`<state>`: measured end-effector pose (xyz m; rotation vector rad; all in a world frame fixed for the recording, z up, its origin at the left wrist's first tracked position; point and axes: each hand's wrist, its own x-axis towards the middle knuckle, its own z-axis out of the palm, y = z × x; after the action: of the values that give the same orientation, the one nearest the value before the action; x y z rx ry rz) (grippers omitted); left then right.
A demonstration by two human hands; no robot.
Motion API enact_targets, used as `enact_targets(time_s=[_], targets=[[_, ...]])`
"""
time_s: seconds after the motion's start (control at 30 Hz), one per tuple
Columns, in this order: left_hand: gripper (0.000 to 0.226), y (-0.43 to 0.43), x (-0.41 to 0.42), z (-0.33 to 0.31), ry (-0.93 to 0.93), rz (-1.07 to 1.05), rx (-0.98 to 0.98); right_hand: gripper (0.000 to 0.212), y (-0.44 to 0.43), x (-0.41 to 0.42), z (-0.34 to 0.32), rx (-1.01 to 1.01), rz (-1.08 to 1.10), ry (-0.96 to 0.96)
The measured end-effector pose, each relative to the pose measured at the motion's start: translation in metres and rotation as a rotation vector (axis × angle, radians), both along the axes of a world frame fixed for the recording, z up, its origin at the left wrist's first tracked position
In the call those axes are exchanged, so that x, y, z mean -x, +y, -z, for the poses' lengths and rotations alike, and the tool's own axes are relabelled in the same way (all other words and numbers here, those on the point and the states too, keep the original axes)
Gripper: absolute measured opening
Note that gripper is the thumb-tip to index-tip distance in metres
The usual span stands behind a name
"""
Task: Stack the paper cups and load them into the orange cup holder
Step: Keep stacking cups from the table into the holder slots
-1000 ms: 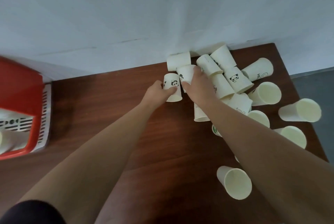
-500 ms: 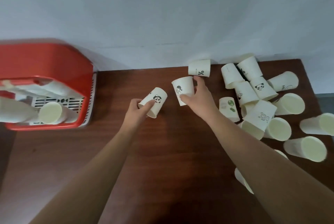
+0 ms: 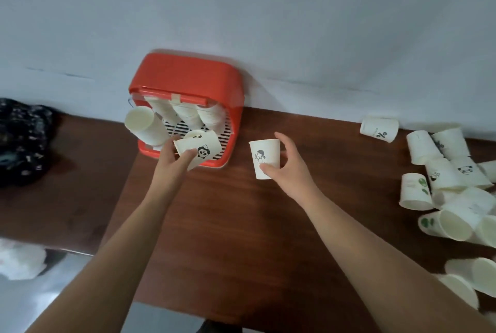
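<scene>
The orange cup holder [image 3: 188,74] stands against the wall on the brown table, with several stacks of white paper cups [image 3: 185,115] leaning inside it. My left hand [image 3: 174,160] grips a tilted panda-print cup [image 3: 200,148] right at the holder's front lip. My right hand [image 3: 290,168] holds a cup with a girl drawing [image 3: 264,156] upright over the table, to the right of the holder. A stack of cups [image 3: 142,125] sticks out of the holder's left side.
Several loose paper cups [image 3: 442,179] lie in a heap at the table's right end, one more [image 3: 378,128] near the wall. A dark patterned cloth [image 3: 24,142] lies at far left. The table's [image 3: 241,238] front edge runs below my forearms.
The view has swung left, bringing the holder to the middle. My left hand has carried the panda cup to the holder's front; my right hand followed leftward with its cup.
</scene>
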<state>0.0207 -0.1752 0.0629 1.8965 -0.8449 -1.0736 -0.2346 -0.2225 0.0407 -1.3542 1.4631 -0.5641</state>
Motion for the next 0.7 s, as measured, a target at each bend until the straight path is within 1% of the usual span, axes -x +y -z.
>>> enact_targets(time_s=[0.07, 0.13, 0.2, 0.3, 0.43, 0.5, 0.6, 0.63, 0.7], targets=[[0.073, -0.009, -0.023, 0.0, -0.12, 0.046, -0.004, 0.083, 0.002, -0.019, -0.002, 0.004, -0.007, 0.007], [0.079, -0.023, -0.039, 0.005, -0.282, 0.112, -0.002, 0.084, 0.002, -0.035, -0.002, 0.003, -0.008, 0.006], [0.083, -0.038, -0.048, 0.011, -0.414, 0.174, 0.03, 0.084, 0.001, -0.047, -0.001, -0.001, 0.001, -0.003], [0.083, -0.058, -0.055, 0.026, -0.524, 0.297, 0.017, 0.085, -0.001, -0.062, 0.0, 0.004, 0.01, 0.003], [0.089, -0.074, -0.062, 0.053, -0.678, 0.566, -0.038, 0.085, -0.006, -0.077, 0.002, -0.006, 0.024, -0.013], [0.093, -0.076, -0.064, 0.064, -0.692, 0.673, -0.08, 0.083, -0.01, -0.086, 0.002, 0.005, 0.018, -0.017], [0.094, -0.077, -0.069, 0.072, -0.588, 0.741, -0.12, 0.083, -0.02, -0.1, 0.001, 0.013, -0.012, -0.016], [0.09, -0.076, -0.071, 0.072, -0.548, 0.727, -0.099, 0.084, -0.022, -0.105, 0.001, 0.017, -0.026, -0.02], [0.072, -0.071, -0.076, 0.067, -0.469, 0.614, 0.006, 0.086, -0.026, -0.115, 0.0, 0.032, -0.06, -0.029]])
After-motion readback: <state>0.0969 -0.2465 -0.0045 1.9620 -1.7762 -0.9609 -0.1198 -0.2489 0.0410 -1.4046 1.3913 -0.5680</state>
